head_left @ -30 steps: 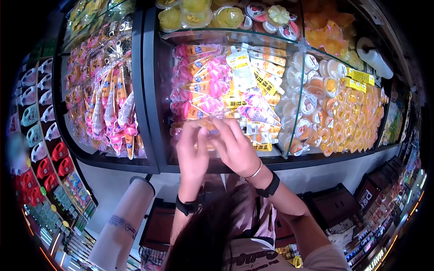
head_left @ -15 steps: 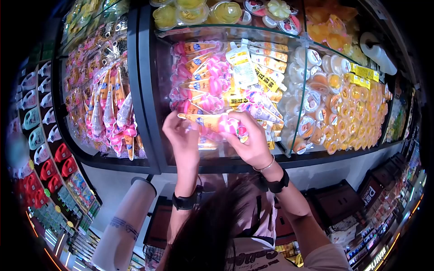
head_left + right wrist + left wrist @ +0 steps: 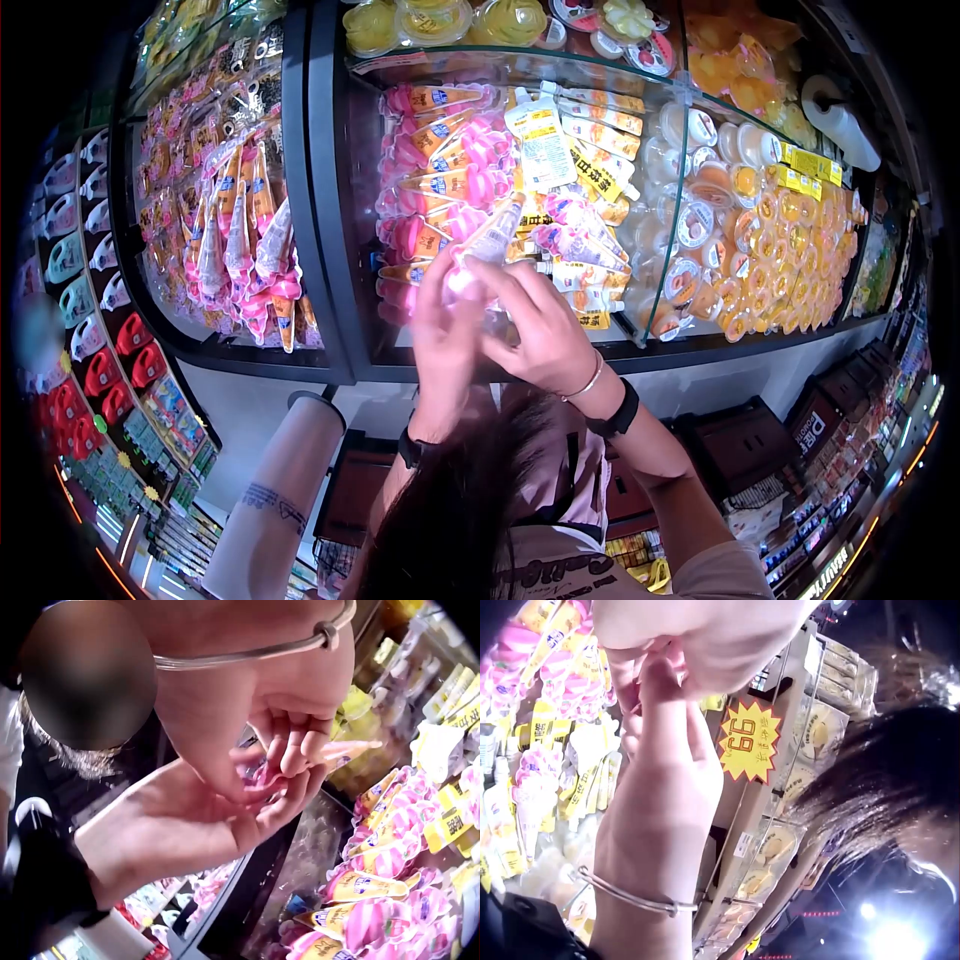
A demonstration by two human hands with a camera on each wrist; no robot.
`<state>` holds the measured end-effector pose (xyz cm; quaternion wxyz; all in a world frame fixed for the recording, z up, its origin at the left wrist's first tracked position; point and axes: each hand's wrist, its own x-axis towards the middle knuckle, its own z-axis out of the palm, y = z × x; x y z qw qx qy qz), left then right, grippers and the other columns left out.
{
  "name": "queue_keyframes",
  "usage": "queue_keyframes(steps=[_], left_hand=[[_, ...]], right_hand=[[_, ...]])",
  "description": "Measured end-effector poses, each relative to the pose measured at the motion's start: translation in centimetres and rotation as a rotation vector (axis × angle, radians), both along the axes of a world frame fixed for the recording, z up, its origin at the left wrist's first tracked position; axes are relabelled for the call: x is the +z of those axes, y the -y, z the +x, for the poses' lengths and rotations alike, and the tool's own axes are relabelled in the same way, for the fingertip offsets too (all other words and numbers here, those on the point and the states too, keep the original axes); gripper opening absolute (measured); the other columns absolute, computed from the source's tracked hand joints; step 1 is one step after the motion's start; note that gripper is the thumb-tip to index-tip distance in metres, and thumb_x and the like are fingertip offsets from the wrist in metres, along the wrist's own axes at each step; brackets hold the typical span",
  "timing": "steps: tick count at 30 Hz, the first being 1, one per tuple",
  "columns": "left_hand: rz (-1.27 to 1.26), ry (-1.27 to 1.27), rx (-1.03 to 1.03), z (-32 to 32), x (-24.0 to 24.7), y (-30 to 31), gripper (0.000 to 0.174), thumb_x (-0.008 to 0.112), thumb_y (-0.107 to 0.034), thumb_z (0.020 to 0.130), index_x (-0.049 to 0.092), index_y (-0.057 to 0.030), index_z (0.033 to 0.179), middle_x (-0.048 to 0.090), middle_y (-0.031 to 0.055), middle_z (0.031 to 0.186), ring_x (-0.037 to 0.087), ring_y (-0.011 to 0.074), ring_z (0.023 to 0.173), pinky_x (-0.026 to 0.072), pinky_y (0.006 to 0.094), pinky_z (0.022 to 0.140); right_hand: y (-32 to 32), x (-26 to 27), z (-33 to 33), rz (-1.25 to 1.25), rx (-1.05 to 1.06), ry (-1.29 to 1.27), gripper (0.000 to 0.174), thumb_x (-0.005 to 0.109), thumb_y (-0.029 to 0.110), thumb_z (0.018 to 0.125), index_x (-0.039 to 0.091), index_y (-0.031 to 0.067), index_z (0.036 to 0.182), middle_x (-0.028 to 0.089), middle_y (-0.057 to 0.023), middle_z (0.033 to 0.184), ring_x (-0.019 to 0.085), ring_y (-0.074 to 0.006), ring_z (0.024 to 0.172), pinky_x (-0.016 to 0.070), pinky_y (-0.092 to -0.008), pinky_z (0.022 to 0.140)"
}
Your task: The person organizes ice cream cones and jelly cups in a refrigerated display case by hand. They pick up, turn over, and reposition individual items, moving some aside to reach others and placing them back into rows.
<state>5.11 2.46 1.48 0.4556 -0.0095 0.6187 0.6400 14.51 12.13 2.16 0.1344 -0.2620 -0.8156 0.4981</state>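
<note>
Both hands hold a cone-shaped snack pack (image 3: pixel 492 236), its narrow tip pointing away and to the right in the head view. My left hand (image 3: pixel 447 325), a little blurred, is at the pink wide end, and my right hand (image 3: pixel 545 330) grips it from the other side. Up close in the right wrist view, curled fingers cover most of the pack, with the orange tip (image 3: pixel 346 750) sticking out past them. The right thumb (image 3: pixel 661 679) presses in against the left hand in the left wrist view. Beneath them lie similar pink and orange cone packs (image 3: pixel 440 187).
White and yellow pouches (image 3: pixel 545 145) lie right of the cones. Past a glass divider (image 3: pixel 668 235) sit jelly cups (image 3: pixel 780 250). A dark bin frame (image 3: pixel 325 200) stands left, with more cone packs (image 3: pixel 240 220) beyond. A white plastic bag roll (image 3: pixel 270 495) hangs below the front edge.
The cone pack, mostly hidden a second ago, then lay sideways with its tip to the left. Now it is turned tip away and rightward, and the hands have closed together around its wide end.
</note>
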Motion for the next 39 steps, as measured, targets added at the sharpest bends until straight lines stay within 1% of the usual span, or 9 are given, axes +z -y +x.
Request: queue_keyframes(steps=[4, 8, 12, 17, 23, 26, 29, 35, 39], left_hand=[[0.118, 0.199, 0.184, -1.5, -0.1, 0.2, 0.045, 0.05, -0.009, 0.1, 0.037, 0.0035, 0.141, 0.055, 0.0158, 0.132, 0.058, 0.0202, 0.116, 0.0478, 0.0333, 0.098], [0.185, 0.391, 0.093, -2.0, -0.2, 1.0, 0.048, 0.054, -0.01, 0.098, 0.036, -0.0019, 0.143, 0.056, 0.0135, 0.131, 0.059, 0.019, 0.114, 0.0477, 0.0313, 0.098], [0.084, 0.271, 0.05, -1.5, -1.3, 1.1, 0.04, 0.058, -0.013, 0.098, 0.043, -0.0039, 0.134, 0.058, 0.0078, 0.116, 0.058, 0.0153, 0.106, 0.0468, 0.0303, 0.096], [-0.042, -0.217, -0.048, -2.8, -2.7, -0.6, 0.034, 0.057, -0.014, 0.098, 0.047, -0.0034, 0.129, 0.054, 0.0044, 0.108, 0.055, 0.0129, 0.104, 0.0414, 0.0263, 0.095], [0.03, -0.263, 0.025, -8.5, -7.0, -6.7, 0.055, 0.05, -0.009, 0.101, 0.02, -0.0024, 0.147, 0.054, 0.0163, 0.126, 0.059, 0.0214, 0.114, 0.0471, 0.0315, 0.1], [-0.064, -0.288, 0.01, -10.9, -12.2, -8.8, 0.053, 0.051, -0.007, 0.099, 0.027, 0.0004, 0.145, 0.054, 0.0162, 0.124, 0.061, 0.0217, 0.11, 0.0488, 0.0311, 0.098], [-0.026, 0.039, -0.084, -13.1, -14.4, -9.2, 0.048, 0.05, -0.007, 0.098, 0.038, 0.0003, 0.143, 0.056, 0.0133, 0.119, 0.063, 0.0204, 0.106, 0.0501, 0.0291, 0.092], [-0.189, -0.185, -0.119, -13.7, -14.6, -10.1, 0.05, 0.051, -0.006, 0.094, 0.043, -0.0049, 0.144, 0.059, 0.009, 0.107, 0.061, 0.0143, 0.083, 0.0487, 0.0244, 0.076], [-0.341, -0.497, -0.342, -13.5, -13.3, -10.0, 0.053, 0.052, -0.008, 0.091, 0.04, -0.0014, 0.143, 0.059, 0.018, 0.115, 0.059, 0.0268, 0.101, 0.0468, 0.0357, 0.09]], right_hand=[[-0.1, -1.8, 0.4, -0.259, -0.332, -0.087, 0.081, 0.075, 0.01, 0.078, 0.031, 0.0017, 0.146, 0.049, -0.0108, 0.115, 0.053, -0.0165, 0.093, 0.0449, -0.0299, 0.081], [0.4, -2.3, -0.7, -1.158, -0.312, -0.28, 0.061, 0.062, 0.01, 0.093, 0.033, 0.0005, 0.146, 0.05, -0.0082, 0.125, 0.054, -0.0167, 0.106, 0.0439, -0.0303, 0.09], [-0.4, -3.0, -0.7, -0.666, -0.234, -0.132, 0.031, 0.058, 0.017, 0.097, 0.058, -0.0036, 0.12, 0.057, -0.0138, 0.122, 0.055, -0.023, 0.114, 0.0431, -0.0354, 0.096], [-3.1, -2.3, -3.2, 0.007, -0.22, 0.049, 0.022, 0.067, 0.012, 0.089, 0.061, -0.0001, 0.106, 0.052, -0.0184, 0.117, 0.061, -0.0359, 0.096, 0.052, -0.0373, 0.077], [-9.5, -9.3, -10.6, 0.647, -0.066, 0.148, 0.019, 0.067, 0.012, 0.082, 0.064, 0.0034, 0.099, 0.054, -0.0167, 0.12, 0.061, -0.0317, 0.095, 0.0496, -0.0415, 0.082], [-11.7, -13.9, -13.6, 0.738, 0.012, 0.168, 0.02, 0.067, 0.013, 0.079, 0.066, 0.0055, 0.097, 0.057, -0.0145, 0.111, 0.061, -0.0296, 0.097, 0.0484, -0.0401, 0.086], [-12.9, -16.5, -15.2, 0.715, 0.04, 0.099, 0.026, 0.07, 0.015, 0.075, 0.065, 0.0045, 0.098, 0.058, -0.0115, 0.102, 0.061, -0.0293, 0.098, 0.0491, -0.0401, 0.087], [-13.1, -16.8, -15.3, 0.614, 0.074, 0.062, 0.037, 0.07, 0.014, 0.075, 0.06, 0.0039, 0.109, 0.058, -0.0103, 0.107, 0.061, -0.0277, 0.102, 0.0494, -0.0393, 0.088], [-12.6, -16.0, -13.8, 0.707, 0.021, 0.06, 0.038, 0.064, 0.009, 0.076, 0.059, 0.0043, 0.114, 0.058, -0.0101, 0.117, 0.059, -0.0279, 0.108, 0.0475, -0.0389, 0.093]])
